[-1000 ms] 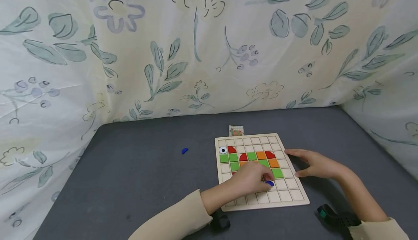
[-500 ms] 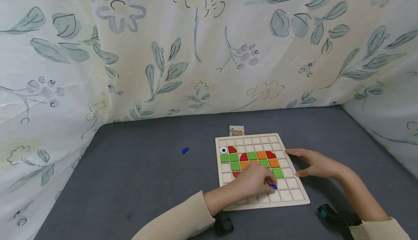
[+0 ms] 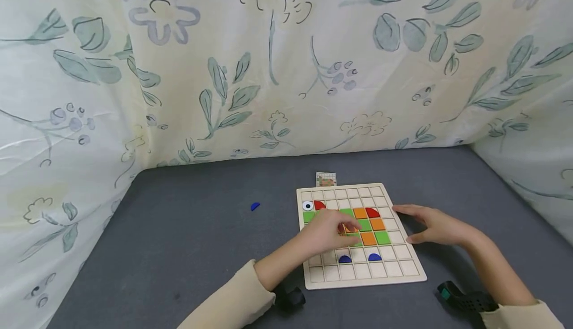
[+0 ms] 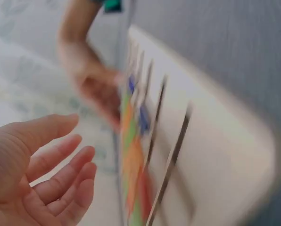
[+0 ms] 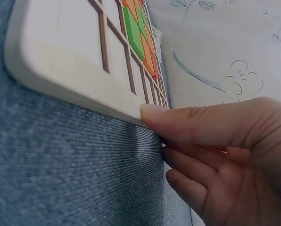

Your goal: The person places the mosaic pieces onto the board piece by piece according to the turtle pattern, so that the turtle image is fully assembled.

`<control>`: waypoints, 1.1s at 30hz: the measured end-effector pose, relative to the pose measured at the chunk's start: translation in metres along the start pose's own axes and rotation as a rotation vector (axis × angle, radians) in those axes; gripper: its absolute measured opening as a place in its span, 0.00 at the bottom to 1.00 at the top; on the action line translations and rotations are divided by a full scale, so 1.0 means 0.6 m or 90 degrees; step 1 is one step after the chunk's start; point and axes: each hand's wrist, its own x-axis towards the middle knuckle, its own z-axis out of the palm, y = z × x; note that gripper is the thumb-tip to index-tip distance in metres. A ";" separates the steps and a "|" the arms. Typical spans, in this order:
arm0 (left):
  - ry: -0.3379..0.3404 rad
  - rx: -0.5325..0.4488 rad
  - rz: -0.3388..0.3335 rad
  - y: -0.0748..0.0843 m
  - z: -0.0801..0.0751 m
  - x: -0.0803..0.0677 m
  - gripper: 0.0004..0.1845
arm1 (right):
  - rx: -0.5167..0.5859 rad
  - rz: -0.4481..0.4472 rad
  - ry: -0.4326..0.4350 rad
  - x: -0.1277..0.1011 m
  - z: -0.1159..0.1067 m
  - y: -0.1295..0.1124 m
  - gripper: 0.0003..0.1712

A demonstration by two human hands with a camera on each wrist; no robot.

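Note:
A pale wooden grid board [image 3: 360, 271] lies on the dark table, with green, orange and red pieces and a round eye piece [image 3: 307, 206] set in its cells. Two blue half-round pieces, one on the left [image 3: 345, 259] and one on the right [image 3: 374, 257], sit in a row below the coloured tiles. Over the tiles is my left hand [image 3: 326, 230], fingers loosely bent and holding nothing; it hides part of the pattern. My right hand [image 3: 433, 227] touches the board's right edge with thumb and fingertips, its thumb tip [image 5: 152, 113] right at the rim.
Left of the board, another blue half-round piece [image 3: 255, 206] lies on the grey tabletop [image 3: 201, 249]. A small picture card [image 3: 326, 179] shows at the board's far edge. Flower-patterned cloth [image 3: 277, 70] stands behind the table and along its sides.
My left hand has let go of a blue half-round piece, which now lies on the board, and has moved up and left. The right hand stays at the board's edge.

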 end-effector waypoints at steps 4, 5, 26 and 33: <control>0.040 -0.049 -0.053 -0.031 -0.046 -0.023 0.13 | 0.008 -0.001 -0.001 0.000 -0.001 -0.001 0.47; 0.050 -0.055 -0.063 -0.040 -0.055 -0.029 0.13 | 0.011 -0.002 -0.002 -0.001 -0.001 0.000 0.47; 0.191 0.165 -0.332 -0.200 -0.135 -0.133 0.16 | 0.025 0.010 -0.009 -0.004 0.003 0.001 0.47; 0.183 0.141 -0.344 -0.215 -0.137 -0.136 0.15 | 0.015 0.018 -0.004 -0.003 0.002 -0.002 0.47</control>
